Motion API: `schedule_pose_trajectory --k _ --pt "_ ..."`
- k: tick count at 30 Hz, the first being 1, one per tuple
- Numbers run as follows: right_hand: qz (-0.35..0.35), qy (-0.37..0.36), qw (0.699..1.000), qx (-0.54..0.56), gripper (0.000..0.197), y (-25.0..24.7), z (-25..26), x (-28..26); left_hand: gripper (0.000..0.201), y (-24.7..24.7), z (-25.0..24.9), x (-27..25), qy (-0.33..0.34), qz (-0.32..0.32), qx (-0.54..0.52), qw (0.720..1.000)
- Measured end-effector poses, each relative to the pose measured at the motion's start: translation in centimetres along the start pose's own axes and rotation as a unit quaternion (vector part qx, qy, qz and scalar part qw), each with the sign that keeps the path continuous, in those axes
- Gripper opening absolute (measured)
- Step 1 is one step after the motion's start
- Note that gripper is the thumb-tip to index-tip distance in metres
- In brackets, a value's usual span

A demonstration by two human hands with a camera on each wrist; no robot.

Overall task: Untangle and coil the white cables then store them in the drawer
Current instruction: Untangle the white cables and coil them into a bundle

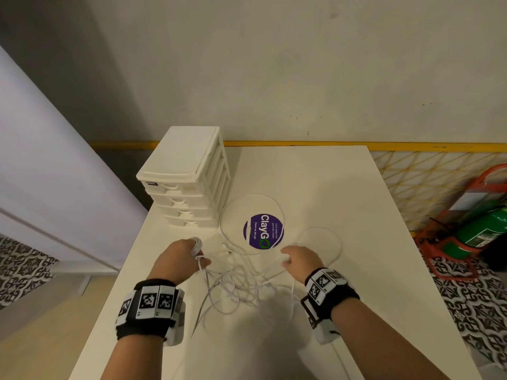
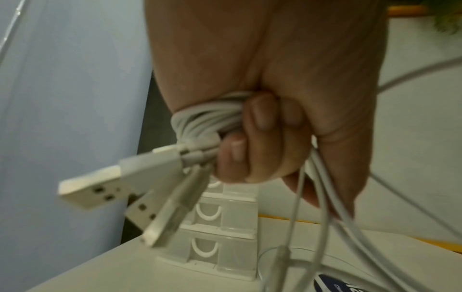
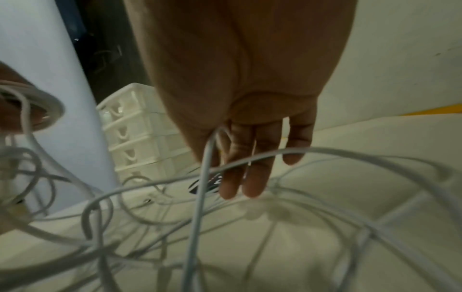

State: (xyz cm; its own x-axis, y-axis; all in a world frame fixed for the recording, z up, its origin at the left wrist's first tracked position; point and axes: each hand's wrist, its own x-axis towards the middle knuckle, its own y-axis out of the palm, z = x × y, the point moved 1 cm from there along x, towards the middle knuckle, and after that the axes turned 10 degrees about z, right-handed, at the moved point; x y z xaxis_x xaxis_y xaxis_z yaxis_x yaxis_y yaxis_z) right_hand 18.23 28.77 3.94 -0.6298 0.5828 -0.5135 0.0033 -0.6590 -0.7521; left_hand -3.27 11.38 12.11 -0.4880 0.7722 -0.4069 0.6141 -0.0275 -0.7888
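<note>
Landmark: white drawer tower [image 1: 189, 182] at table's [image 1: 329, 204] back-left, drawers all closed. Just in front of it, left hand [image 1: 178, 260] is gripping a wound bundle of white cables [image 2: 200, 122], USB plugs [image 2: 105, 185] sticking out. Loose tangle [image 1: 241, 289] is lying front-right of tower. Further right, right hand [image 1: 301, 260] is pinching one strand [image 3: 202, 177], other fingers straight.

White cables [image 1: 241, 286] lie tangled at the desk's centre, partly coiled at nine o'clock; the white drawer unit [image 1: 186, 182], all drawers closed, stands at eleven o'clock.

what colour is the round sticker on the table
The round ClayGo sticker is purple with white lettering, clearest in the head view.
</note>
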Motion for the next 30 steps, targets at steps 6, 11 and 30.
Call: schedule_pose_trajectory --k 6,11,30 --pt "-0.245 0.043 0.858 0.450 0.021 -4.6 -4.4 -0.4 0.027 -1.4 2.2 -0.2 -0.059 -0.069 0.042 0.995" --pt "-0.363 -0.028 0.659 0.658 0.032 -8.8 -6.5 -3.4 0.020 -2.7 3.4 -0.5 -0.118 -0.133 0.043 0.983" --pt "0.044 0.202 0.976 -0.064 0.042 -5.1 -4.8 -4.6 0.026 -2.7 0.9 -0.1 -0.163 -0.076 -0.100 0.979"
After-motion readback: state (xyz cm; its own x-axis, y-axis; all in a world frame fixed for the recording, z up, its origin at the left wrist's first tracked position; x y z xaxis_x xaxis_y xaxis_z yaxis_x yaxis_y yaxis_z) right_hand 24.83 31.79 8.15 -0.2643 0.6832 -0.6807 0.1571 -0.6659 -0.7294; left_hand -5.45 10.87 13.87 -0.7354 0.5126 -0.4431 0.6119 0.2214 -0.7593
